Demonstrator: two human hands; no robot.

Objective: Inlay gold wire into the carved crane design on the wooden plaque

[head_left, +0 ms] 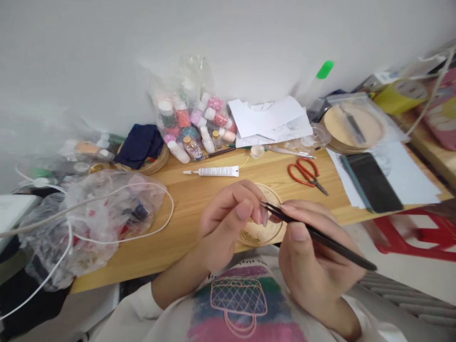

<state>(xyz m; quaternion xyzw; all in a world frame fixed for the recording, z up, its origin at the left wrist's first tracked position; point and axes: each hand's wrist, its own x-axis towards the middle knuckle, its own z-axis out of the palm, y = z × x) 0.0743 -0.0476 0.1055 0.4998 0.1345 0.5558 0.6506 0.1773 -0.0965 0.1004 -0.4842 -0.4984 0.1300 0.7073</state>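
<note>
Black tweezers (331,242) lie in my right hand (317,256), held between thumb and fingers, their tips pointing left. My left hand (228,223) is closed, thumb and fingers bent together at the tweezer tips. Something tiny and gold seems to show there, too small to name. Beneath both hands is a round gold-coloured piece (254,232) with line patterns, partly covered by my fingers. Beyond them lie a white tube (218,171) with a capped nozzle and, to the right, red-handled pliers (308,178).
Bagged bottles of coloured bits (181,116) stand by the wall beside white papers (270,121). At right are a phone (374,183) and a bagged wooden hoop (352,126). A plastic bag (96,213) and white cable (173,209) lie left. A red stool (416,235) stands below.
</note>
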